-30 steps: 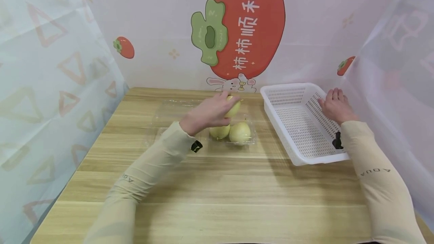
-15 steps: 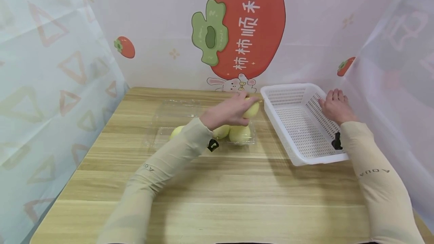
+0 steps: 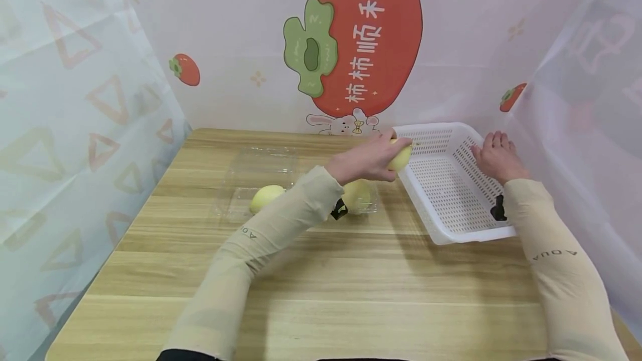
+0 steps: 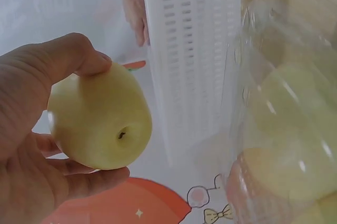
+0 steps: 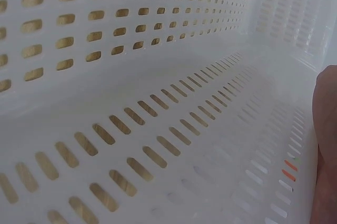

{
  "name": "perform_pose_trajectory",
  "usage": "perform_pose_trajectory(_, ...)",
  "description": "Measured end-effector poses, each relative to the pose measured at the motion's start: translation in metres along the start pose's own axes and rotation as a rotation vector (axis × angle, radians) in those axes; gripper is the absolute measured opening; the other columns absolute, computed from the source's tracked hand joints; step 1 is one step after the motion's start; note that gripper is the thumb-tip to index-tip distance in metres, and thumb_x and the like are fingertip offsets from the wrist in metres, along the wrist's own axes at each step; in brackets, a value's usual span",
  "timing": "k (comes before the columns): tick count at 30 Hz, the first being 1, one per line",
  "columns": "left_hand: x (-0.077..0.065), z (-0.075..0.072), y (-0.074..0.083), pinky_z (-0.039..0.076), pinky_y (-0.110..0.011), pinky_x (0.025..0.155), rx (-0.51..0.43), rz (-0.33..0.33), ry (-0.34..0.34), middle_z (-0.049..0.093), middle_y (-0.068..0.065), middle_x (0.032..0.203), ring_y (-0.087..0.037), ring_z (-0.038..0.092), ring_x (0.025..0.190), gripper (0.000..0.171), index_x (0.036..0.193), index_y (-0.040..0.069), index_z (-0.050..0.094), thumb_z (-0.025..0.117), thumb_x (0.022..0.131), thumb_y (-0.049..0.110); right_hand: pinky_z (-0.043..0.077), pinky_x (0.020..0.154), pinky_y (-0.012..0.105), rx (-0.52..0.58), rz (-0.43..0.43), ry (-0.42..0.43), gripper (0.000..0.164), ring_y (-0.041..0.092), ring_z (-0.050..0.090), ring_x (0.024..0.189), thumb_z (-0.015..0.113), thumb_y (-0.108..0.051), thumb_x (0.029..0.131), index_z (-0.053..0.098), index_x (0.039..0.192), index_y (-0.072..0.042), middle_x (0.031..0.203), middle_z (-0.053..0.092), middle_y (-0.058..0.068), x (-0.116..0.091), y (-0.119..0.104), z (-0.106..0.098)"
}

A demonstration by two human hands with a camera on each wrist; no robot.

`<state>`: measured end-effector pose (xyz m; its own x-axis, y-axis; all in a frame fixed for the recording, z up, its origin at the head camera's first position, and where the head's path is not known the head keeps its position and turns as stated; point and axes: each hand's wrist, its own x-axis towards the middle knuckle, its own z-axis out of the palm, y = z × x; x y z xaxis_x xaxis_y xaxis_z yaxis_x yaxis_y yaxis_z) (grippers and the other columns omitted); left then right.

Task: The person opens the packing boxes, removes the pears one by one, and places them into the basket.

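Observation:
My left hand [image 3: 365,158] holds a yellow pear [image 3: 401,157] between thumb and fingers, above the left rim of the white perforated basket [image 3: 441,188]. In the left wrist view, a small dark pit shows at one end of the held pear [image 4: 108,116]. My right hand [image 3: 499,159] rests at the basket's right side with its fingers straight; only its edge [image 5: 325,145] appears in the right wrist view. A clear plastic box [image 3: 268,159] with its lid raised stands to the left. In it lie a pear [image 3: 267,196] and another pear [image 3: 358,196], partly hidden by my left arm.
The wooden table [image 3: 381,294] carries both containers. A printed sheet [image 3: 225,27] rises behind it, and more sheets hang at the left [image 3: 60,127] and right [image 3: 592,127]. My left sleeve [image 3: 281,216] crosses in front of the plastic box.
My left hand has carried the pear rightward, from over the plastic box to the basket's left rim. The left pear in the box has come into sight. My right hand stays put.

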<state>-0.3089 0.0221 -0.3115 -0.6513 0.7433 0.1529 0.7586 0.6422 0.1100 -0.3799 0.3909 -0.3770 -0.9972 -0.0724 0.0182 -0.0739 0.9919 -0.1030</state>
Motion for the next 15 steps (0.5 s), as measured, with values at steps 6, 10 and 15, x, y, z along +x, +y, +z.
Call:
perform_pose_trajectory(6, 0.013, 0.012, 0.008, 0.045, -0.027, 0.079, -0.038, -0.029, -0.015, 0.043, -0.012, 0.132, -0.023, 0.046, 0.104, 0.073, 0.149, 0.021, 0.033, 0.066, 0.085, 0.033, -0.001, 0.116, 0.065, -0.002, -0.008, -0.006, 0.079, 0.058, -0.004, 0.142, 0.023, -0.043, 0.106, -0.005, 0.147, 0.019, 0.151, -0.007, 0.044, 0.005, -0.002, 0.006)
perform_pose_trajectory(10, 0.030, 0.017, 0.015, 0.045, -0.024, 0.077, -0.103, -0.033, -0.045, 0.040, -0.011, 0.133, -0.020, 0.044, 0.105, 0.075, 0.151, 0.022, 0.031, 0.066, 0.086, 0.033, -0.003, 0.117, 0.064, 0.013, -0.006, 0.000, 0.079, 0.058, -0.007, 0.142, 0.023, -0.041, 0.106, -0.006, 0.146, 0.020, 0.151, -0.009, 0.044, 0.005, 0.002, 0.006)
perform_pose_trajectory(15, 0.051, 0.019, 0.023, 0.041, -0.023, 0.081, -0.117, -0.010, -0.055, 0.040, -0.010, 0.134, -0.018, 0.044, 0.107, 0.075, 0.152, 0.021, 0.030, 0.065, 0.087, 0.035, -0.004, 0.117, 0.063, 0.025, 0.005, -0.001, 0.079, 0.057, -0.009, 0.143, 0.024, -0.042, 0.105, -0.007, 0.147, 0.018, 0.152, -0.011, 0.043, 0.005, 0.005, 0.005)
